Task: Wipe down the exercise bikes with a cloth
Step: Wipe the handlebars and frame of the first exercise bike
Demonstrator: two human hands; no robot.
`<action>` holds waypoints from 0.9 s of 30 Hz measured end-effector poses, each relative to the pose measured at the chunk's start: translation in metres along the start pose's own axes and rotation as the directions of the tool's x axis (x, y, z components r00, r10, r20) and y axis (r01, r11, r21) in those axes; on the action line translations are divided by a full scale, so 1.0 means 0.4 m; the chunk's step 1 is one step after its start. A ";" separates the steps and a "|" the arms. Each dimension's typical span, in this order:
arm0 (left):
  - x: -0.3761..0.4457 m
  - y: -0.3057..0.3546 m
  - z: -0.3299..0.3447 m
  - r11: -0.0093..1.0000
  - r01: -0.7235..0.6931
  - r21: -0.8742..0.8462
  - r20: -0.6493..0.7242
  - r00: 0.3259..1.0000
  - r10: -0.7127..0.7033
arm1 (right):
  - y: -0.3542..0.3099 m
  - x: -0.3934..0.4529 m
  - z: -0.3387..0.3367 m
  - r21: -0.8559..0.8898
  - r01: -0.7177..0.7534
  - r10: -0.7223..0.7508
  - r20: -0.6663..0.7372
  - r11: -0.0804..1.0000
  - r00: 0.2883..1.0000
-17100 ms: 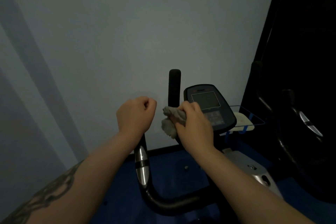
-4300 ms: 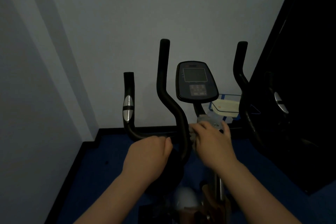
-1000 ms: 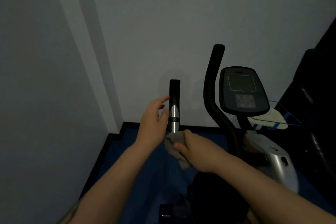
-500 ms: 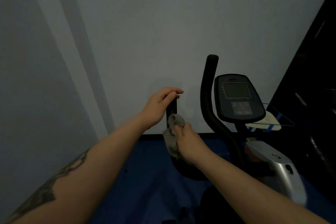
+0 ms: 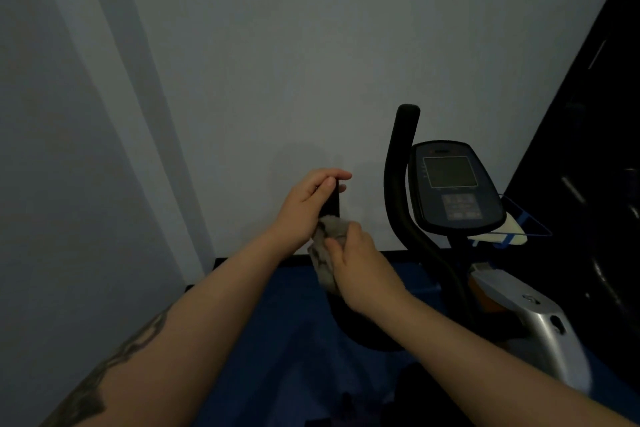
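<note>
I'm gripping the handle [image 5: 333,203] top with my left hand [image 5: 306,206]; my right hand [image 5: 360,267] is pinching the cloth [image 5: 327,246] against it just below (console [image 5: 453,187] sitting to the right).

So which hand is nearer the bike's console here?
Right. The right hand, gripping the cloth on the short handlebar post, sits just left of and below the console; the left hand holds the post's top, farther left.
</note>
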State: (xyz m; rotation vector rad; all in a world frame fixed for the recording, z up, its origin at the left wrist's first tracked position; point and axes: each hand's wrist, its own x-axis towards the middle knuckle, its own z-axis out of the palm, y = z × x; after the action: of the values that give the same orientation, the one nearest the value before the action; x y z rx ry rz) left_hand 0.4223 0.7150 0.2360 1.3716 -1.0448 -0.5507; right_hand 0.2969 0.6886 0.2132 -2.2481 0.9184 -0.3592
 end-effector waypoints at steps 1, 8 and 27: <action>-0.002 0.004 0.001 1.000 0.011 -0.022 -0.001 1.000 -0.011 | -0.005 0.015 -0.008 -0.013 -0.006 0.006 0.017 1.000 1.000; -0.041 -0.012 0.035 0.994 -0.037 -0.108 -0.184 0.983 0.017 | -0.035 0.014 -0.007 0.035 0.032 -0.029 -0.098 0.999 0.995; -0.043 -0.033 0.000 0.974 0.008 -0.227 -0.089 0.996 -0.029 | -0.067 0.093 -0.003 0.241 0.089 -0.020 -0.273 0.966 0.962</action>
State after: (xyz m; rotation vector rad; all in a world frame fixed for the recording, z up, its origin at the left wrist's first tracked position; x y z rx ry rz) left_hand 0.4174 0.7272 0.2186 1.1944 -0.8674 -0.5958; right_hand 0.3367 0.6761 0.2324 -2.0234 0.8909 -0.7785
